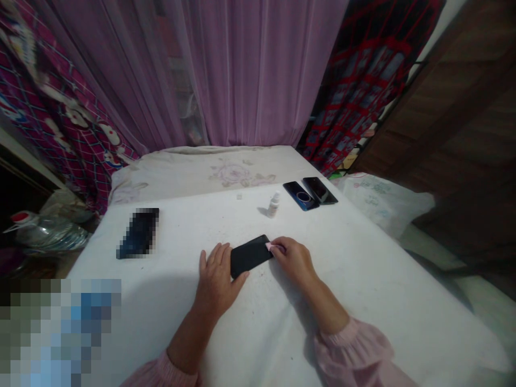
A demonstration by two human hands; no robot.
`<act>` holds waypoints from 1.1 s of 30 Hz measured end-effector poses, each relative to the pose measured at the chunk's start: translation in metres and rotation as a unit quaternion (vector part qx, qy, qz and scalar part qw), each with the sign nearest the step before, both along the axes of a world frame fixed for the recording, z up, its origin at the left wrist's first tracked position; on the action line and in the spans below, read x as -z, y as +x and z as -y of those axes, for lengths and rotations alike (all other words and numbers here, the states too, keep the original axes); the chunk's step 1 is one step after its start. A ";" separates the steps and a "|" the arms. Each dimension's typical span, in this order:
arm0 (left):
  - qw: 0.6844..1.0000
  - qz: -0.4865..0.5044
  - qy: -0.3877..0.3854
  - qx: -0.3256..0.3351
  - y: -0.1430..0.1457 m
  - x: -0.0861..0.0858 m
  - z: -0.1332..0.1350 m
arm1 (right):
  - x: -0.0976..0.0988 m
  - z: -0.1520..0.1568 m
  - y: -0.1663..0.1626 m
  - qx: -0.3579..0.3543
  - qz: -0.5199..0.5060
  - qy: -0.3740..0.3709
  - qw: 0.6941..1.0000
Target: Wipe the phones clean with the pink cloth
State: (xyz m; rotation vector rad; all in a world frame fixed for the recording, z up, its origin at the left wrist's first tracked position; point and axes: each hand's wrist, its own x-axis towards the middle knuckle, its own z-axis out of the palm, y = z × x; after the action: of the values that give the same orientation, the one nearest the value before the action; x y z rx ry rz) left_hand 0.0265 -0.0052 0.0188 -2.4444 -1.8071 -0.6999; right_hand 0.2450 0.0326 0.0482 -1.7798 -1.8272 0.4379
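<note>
A black smartphone (252, 256) lies at a slant on the white cloth, its dark screen facing up. My left hand (215, 277) steadies its left end, with the thumb on the near edge and the fingers at the far left corner. At the phone's right end, my right hand (293, 259) pinches a small pink cloth (269, 246) against the screen. Much of the pink cloth is hidden by the fingers. A small white bottle (273, 205) stands upright just beyond the phone.
Two more smartphones, a blue one (301, 195) and a black one (320, 191), lie side by side at the back right. A pixelated dark object (139, 234) lies on the left of the table. Beyond the left edge is a clear plastic bottle (50, 231) with a red cap.
</note>
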 end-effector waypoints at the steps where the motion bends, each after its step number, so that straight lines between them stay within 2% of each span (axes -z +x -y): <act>1: 1.000 0.000 0.001 0.000 0.000 0.001 0.000 | 0.001 0.009 0.003 0.002 -0.005 -0.004 1.000; 4: 1.000 0.003 0.010 0.000 0.000 0.003 -0.001 | 0.000 0.029 0.013 -0.002 -0.036 -0.019 0.999; 6: 1.000 0.005 0.016 0.001 -0.001 0.005 -0.001 | -0.003 0.032 0.018 0.004 -0.066 -0.022 0.998; 11: 1.000 0.007 0.013 0.012 -0.004 0.007 0.000 | -0.015 0.002 0.016 0.007 -0.105 0.032 0.994; 15: 1.000 0.009 0.008 0.015 -0.005 0.006 0.001 | -0.007 -0.021 0.002 -0.062 -0.063 0.096 0.991; 17: 1.000 0.010 0.009 0.016 -0.005 0.005 0.001 | 0.003 -0.023 -0.004 -0.096 -0.027 0.132 0.986; 20: 1.000 0.012 0.004 0.014 -0.004 0.003 0.001 | 0.013 -0.019 -0.010 -0.107 0.015 0.179 0.978; 27: 1.000 0.011 -0.022 0.008 -0.004 0.001 0.001 | 0.012 -0.008 -0.034 -0.178 0.023 0.178 0.968; 29: 1.000 0.012 -0.024 0.006 -0.004 0.001 0.001 | 0.012 -0.009 -0.034 -0.177 0.021 0.168 0.969; 33: 1.000 0.014 -0.025 0.003 -0.004 0.000 0.001 | 0.016 -0.016 -0.019 -0.126 0.040 0.170 0.976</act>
State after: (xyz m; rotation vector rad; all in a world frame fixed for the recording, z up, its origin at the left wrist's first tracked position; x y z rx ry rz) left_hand 0.0227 -0.0060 0.0184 -2.4853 -1.8499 -0.7009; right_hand 0.2257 0.0483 0.0321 -1.3594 -2.0526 0.1346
